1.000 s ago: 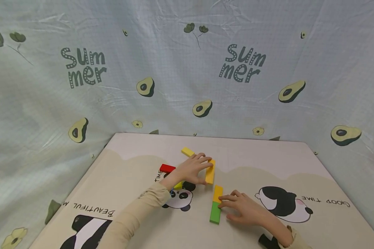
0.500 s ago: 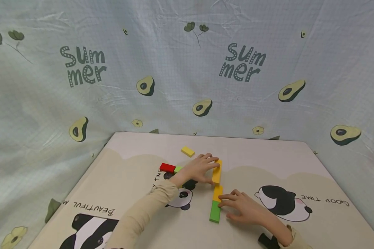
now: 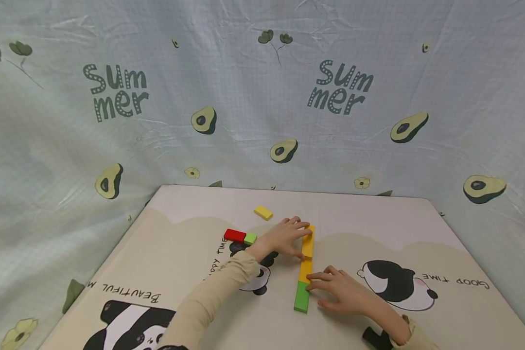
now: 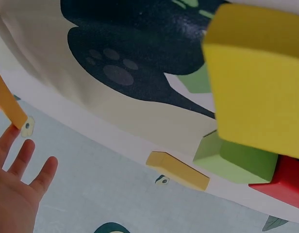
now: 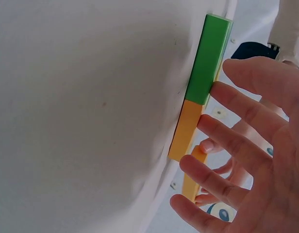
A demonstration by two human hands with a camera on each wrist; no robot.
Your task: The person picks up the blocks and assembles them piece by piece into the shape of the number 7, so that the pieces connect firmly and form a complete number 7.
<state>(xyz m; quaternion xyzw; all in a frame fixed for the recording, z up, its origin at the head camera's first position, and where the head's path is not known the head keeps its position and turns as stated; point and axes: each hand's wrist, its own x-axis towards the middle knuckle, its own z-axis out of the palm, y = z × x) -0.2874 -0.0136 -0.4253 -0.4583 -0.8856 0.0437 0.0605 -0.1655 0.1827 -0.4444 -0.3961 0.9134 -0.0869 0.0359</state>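
My left hand (image 3: 284, 238) grips an orange block (image 3: 308, 245) endwise, thumb at its near end and fingertips at its far end. That block stands in line with a second orange block (image 3: 305, 271), close against its far end. A green block (image 3: 301, 297) continues the row toward me. Along the row's right side, my right hand (image 3: 343, 291) has its fingers spread. In the right wrist view its fingertips touch or nearly touch the green block (image 5: 206, 60) and the nearer orange block (image 5: 186, 128); the thumb stays apart.
Left of the row, a red block (image 3: 235, 236) and a light green block (image 3: 250, 238) lie end to end. A pale yellow block (image 3: 263, 212) lies farther back. The left wrist view shows a large yellow block (image 4: 258, 87), hidden by my left arm in the head view.
My left hand has slid the far orange block to the right, from beside the row into line with the other orange block. My right hand has stayed in place.
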